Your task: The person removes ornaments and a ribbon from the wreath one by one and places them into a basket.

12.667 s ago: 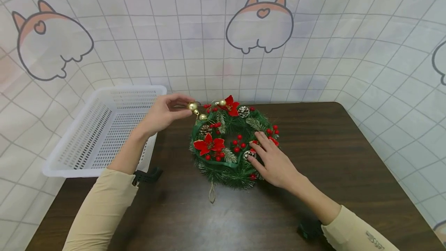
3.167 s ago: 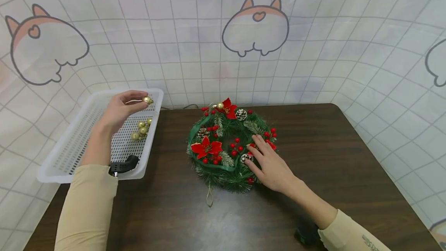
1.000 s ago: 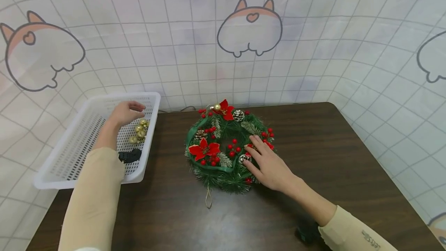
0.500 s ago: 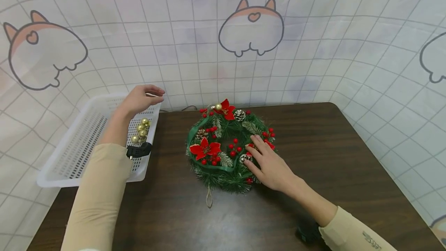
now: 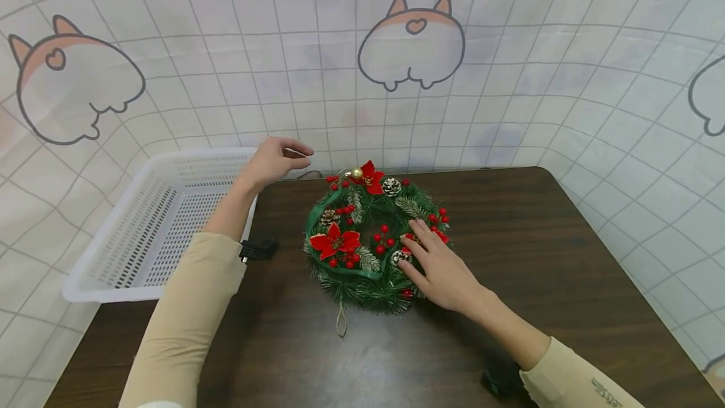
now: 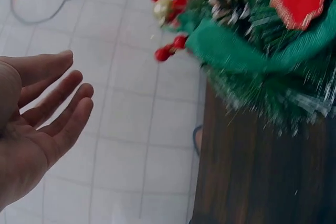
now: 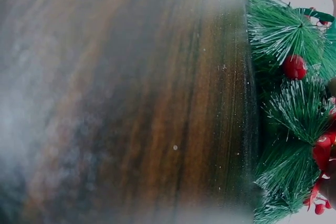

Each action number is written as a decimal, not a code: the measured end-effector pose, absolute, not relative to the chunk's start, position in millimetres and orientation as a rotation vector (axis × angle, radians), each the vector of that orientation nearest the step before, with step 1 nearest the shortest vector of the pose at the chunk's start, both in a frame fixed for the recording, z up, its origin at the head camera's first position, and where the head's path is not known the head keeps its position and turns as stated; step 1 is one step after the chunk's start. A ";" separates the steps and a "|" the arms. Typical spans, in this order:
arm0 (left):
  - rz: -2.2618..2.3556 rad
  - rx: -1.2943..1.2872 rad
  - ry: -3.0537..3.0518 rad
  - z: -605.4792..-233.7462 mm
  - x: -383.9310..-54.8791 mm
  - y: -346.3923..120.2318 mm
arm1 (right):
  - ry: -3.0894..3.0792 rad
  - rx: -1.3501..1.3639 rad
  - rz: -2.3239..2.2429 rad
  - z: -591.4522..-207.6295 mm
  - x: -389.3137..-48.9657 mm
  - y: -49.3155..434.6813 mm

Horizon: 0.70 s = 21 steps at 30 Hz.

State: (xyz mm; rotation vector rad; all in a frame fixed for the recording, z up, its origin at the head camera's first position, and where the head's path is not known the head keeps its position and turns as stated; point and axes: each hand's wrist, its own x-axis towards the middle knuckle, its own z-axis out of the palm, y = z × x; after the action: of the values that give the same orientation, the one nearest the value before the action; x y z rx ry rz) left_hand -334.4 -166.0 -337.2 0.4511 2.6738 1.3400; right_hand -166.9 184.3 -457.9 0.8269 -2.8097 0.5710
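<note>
A green Christmas wreath (image 5: 376,291) lies on the table, dressed with red poinsettias (image 5: 335,241), berries, pine cones and a green ribbon (image 6: 231,45). One gold ball ornament (image 5: 356,173) sits at its far left edge. My left hand (image 5: 273,161) hangs in the air between the white basket (image 5: 184,219) and that ball; the left wrist view shows the fingers loosely bent and holding nothing. With fingers spread, my right hand (image 5: 443,272) rests on the wreath's right side. Its fingers barely show in the right wrist view. My left arm hides the basket's right part.
The dark wooden table (image 5: 544,238) spans the scene, with a white grid-pattern cloth (image 5: 317,99) hanging behind it. A twine loop (image 5: 341,321) sticks out from the wreath's near side. A black wrist device (image 5: 259,249) is on my left forearm.
Several gold balls have gone from the wreath's left side into the basket, carried by my left hand. Lately that hand has moved right, out of the basket. My right hand has stayed put.
</note>
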 end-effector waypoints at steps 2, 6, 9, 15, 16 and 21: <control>1.356 0.493 2.675 -341.6 -335.6 -157.2 | -2.808 0.826 0.570 -458.6 -167.0 184.1; 1.354 0.578 2.685 -351.8 -337.0 -140.3 | -2.810 0.830 0.573 -459.1 -166.4 183.6; 1.346 0.621 2.679 -359.4 -336.9 -128.3 | -2.810 0.829 0.576 -459.4 -165.9 183.7; 1.410 0.659 2.658 -374.2 -339.1 -107.7 | -2.807 0.819 0.573 -459.2 -165.8 184.8; 1.417 0.670 2.663 -377.1 -339.9 -105.1 | -2.807 0.820 0.572 -458.9 -165.9 184.8; 1.403 0.677 2.701 -390.5 -342.2 -96.2 | -2.804 0.831 0.568 -457.2 -165.9 183.6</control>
State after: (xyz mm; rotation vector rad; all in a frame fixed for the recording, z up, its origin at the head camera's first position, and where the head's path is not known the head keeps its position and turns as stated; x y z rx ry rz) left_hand -342.2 -96.2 -390.5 0.6774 2.7008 1.4028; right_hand -165.9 183.6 -457.2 0.8313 -2.8037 0.5683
